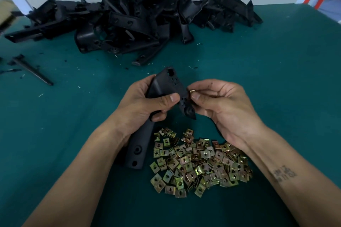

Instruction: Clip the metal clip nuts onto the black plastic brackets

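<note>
A green table [258, 64] carries a heap of black brackets [129, 16] along its far edge and a pile of clip nuts [199, 164] at the near edge. Above that pile the left hand [144, 101] wraps one stiff, light bracket [166, 86] at mid-length, best held there; the right hand [221, 101] pinches a small springy clip nut [191, 91] by its flat faces at the bracket's edge

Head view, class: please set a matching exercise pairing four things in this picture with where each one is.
Things:
1. clip nut pile
2. bracket heap
3. single clip nut
4. held bracket

Places:
A. gripped by the left hand
B. far side of the green table
C. pinched in the right hand
D. near edge, between the forearms

Pairs: 1-D, 2-B, 3-C, 4-A
</note>
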`<state>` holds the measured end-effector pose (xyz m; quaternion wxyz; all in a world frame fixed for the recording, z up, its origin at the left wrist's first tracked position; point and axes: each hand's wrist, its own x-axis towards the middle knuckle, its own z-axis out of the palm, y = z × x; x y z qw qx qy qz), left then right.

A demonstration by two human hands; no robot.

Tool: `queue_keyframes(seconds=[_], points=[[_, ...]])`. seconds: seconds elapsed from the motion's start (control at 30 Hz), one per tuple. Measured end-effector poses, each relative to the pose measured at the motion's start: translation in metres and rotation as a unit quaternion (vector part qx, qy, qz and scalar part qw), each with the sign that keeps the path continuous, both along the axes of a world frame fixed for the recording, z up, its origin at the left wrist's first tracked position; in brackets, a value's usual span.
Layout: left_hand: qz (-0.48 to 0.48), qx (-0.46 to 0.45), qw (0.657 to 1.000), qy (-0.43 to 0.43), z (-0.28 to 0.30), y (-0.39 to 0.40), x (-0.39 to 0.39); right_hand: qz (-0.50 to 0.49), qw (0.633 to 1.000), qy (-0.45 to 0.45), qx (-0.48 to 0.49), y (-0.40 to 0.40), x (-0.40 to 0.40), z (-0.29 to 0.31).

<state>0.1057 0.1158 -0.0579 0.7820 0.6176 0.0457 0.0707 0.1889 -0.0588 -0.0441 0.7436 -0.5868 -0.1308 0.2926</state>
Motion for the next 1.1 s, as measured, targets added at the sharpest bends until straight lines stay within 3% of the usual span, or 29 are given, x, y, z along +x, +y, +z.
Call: queue_keyframes(seconds=[0.4,0.77,1.1], points=[[0.025,0.001,1.0,-0.01,0.002,-0.002,0.0,0.0,0.99,0.141,0.019,0.0,-0.01,0.013],[0.039,0.022,0.999,-0.015,-0.003,-0.003,0.001,-0.069,0.994,0.075,0.05,0.004,-0.018,0.007],[0.052,0.027,0.998,-0.029,-0.005,-0.003,0.001,-0.054,0.998,0.005,0.04,0.005,-0.019,0.009]])
